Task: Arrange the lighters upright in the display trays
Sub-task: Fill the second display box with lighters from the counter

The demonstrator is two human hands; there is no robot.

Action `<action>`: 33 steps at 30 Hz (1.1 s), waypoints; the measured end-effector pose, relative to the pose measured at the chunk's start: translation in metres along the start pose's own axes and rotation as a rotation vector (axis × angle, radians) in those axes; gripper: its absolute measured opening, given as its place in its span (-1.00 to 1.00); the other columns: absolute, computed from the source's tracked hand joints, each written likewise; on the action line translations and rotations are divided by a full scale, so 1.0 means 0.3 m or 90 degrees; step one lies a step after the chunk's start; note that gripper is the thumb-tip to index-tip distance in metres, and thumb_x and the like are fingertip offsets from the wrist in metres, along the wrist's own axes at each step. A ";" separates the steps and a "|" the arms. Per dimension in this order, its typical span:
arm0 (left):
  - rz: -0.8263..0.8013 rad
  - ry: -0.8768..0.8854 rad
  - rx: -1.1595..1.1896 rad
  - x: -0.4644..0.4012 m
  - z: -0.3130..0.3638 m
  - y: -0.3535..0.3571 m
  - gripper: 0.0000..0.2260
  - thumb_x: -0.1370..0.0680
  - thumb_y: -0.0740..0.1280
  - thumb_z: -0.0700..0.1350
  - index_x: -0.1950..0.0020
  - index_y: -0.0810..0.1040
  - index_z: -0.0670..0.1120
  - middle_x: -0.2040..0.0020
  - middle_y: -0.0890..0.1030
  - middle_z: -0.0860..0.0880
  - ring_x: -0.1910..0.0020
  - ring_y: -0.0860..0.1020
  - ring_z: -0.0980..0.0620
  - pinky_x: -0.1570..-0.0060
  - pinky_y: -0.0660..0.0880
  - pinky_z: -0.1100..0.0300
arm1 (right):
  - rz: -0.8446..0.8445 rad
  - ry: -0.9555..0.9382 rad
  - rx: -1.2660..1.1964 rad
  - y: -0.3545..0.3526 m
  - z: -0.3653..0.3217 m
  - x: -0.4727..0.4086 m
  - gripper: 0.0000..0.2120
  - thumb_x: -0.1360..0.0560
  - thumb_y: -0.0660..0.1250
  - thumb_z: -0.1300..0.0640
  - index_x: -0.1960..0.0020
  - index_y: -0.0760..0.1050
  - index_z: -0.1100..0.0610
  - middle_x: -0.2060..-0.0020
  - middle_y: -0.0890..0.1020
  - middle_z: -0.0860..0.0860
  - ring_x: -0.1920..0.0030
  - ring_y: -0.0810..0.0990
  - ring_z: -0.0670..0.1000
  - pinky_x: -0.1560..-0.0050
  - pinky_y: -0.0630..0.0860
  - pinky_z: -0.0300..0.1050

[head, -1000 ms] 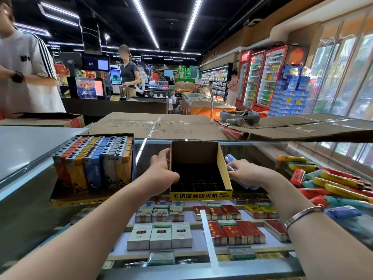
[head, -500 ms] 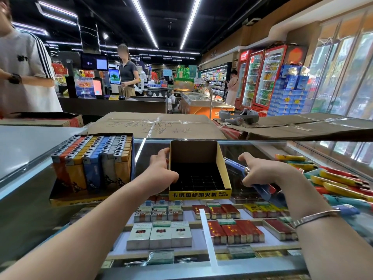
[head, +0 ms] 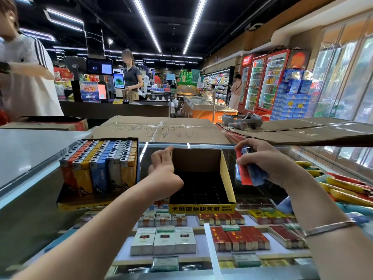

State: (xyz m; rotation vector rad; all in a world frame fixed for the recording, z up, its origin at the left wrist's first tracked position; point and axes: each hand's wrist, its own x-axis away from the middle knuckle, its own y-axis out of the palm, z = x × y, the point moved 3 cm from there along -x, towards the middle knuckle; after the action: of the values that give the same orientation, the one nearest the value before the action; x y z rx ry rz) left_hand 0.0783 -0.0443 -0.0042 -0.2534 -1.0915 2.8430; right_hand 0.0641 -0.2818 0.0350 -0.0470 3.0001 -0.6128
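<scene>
An empty yellow display tray (head: 228, 176) with a black grid insert stands on the glass counter in the middle. My left hand (head: 164, 174) rests against its left wall, fingers loosely spread. To the tray's right, my right hand (head: 268, 160) grips a bunch of red and blue lighters (head: 247, 174), held roughly upright beside the right wall. Further left stands a full tray (head: 80, 205) with several orange, yellow and blue lighters upright in rows. A loose pile of yellow, red and blue lighters (head: 347, 188) lies on the glass at the right.
Cigarette packs (head: 163, 241) fill the shelves under the glass counter (head: 30, 215). Flat cardboard boxes (head: 157, 130) lie behind the trays, one bearing a grey headset (head: 242, 120). A person in a white shirt (head: 26, 77) stands at the far left.
My right hand has risen from the pile at the right with a bunch of lighters and turned them upright beside the empty tray. My left hand's fingers have loosened on the tray's left wall.
</scene>
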 end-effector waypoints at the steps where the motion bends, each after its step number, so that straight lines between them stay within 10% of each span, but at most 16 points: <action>1: 0.016 0.009 -0.020 0.008 0.010 -0.008 -0.22 -0.39 0.29 -0.31 -0.45 -0.05 0.11 -0.23 0.01 0.09 -0.28 0.11 -0.10 -0.29 0.26 0.10 | -0.013 -0.036 -0.073 0.016 -0.021 0.006 -0.70 -0.37 0.41 0.29 -0.04 0.46 0.04 0.04 0.49 0.13 0.09 0.57 0.11 0.31 0.54 -0.11; 10: -0.103 0.246 0.262 0.104 0.116 -0.022 -0.72 -0.38 0.35 0.13 -0.05 0.57 0.09 0.07 0.67 0.03 0.03 0.62 0.08 -0.09 0.54 -0.01 | -0.039 -0.216 -0.273 0.196 -0.102 0.029 -0.67 -0.27 0.39 0.15 -0.02 0.45 0.08 0.09 0.50 0.12 0.11 0.55 0.06 0.25 0.60 -0.11; 19: -0.013 0.261 0.243 0.087 0.095 -0.024 -0.88 -0.47 0.37 -0.21 0.06 0.53 -0.02 0.16 0.68 0.00 0.16 0.64 0.13 0.20 0.52 0.28 | 0.097 -0.372 -0.007 0.259 -0.131 0.070 -0.79 -0.52 0.28 0.23 -0.12 0.44 0.04 0.11 0.51 -0.11 0.11 0.58 -0.09 0.06 0.60 -0.18; 23: 0.051 0.248 0.196 0.079 0.082 -0.040 -0.90 -0.46 0.39 -0.14 0.07 0.50 -0.03 0.16 0.64 -0.03 0.16 0.63 0.05 0.11 0.60 0.06 | 0.191 -0.410 0.105 0.256 -0.141 0.077 -0.72 -0.48 0.34 0.14 -0.18 0.48 0.11 0.22 0.52 -0.15 0.30 0.49 -0.22 0.23 0.48 -0.29; 28: 0.188 0.343 -0.032 0.100 0.085 -0.051 -0.86 -0.46 0.39 -0.07 0.04 0.47 0.04 0.14 0.59 0.04 0.18 0.56 0.11 0.14 0.58 0.10 | 0.108 -0.258 -0.079 0.225 -0.121 0.068 -0.66 -0.34 0.37 -0.09 -0.01 0.49 0.10 0.49 0.50 0.07 0.54 0.43 -0.01 0.55 0.40 -0.18; 33: 0.181 0.371 -0.058 0.096 0.084 -0.043 -0.75 -0.41 0.43 -0.01 0.00 0.43 0.07 0.12 0.51 0.10 0.12 0.51 0.10 0.11 0.56 0.09 | 0.078 -0.183 -0.143 0.232 -0.091 0.049 -0.92 -0.49 0.36 0.13 0.08 0.50 0.12 0.45 0.50 0.13 0.55 0.42 -0.01 0.55 0.42 -0.20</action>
State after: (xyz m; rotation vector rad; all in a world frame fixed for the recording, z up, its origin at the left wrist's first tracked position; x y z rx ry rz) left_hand 0.0457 -0.0472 0.0194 -1.2373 -1.1116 2.6426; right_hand 0.0463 -0.2077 0.0317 0.0319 2.7507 -0.2312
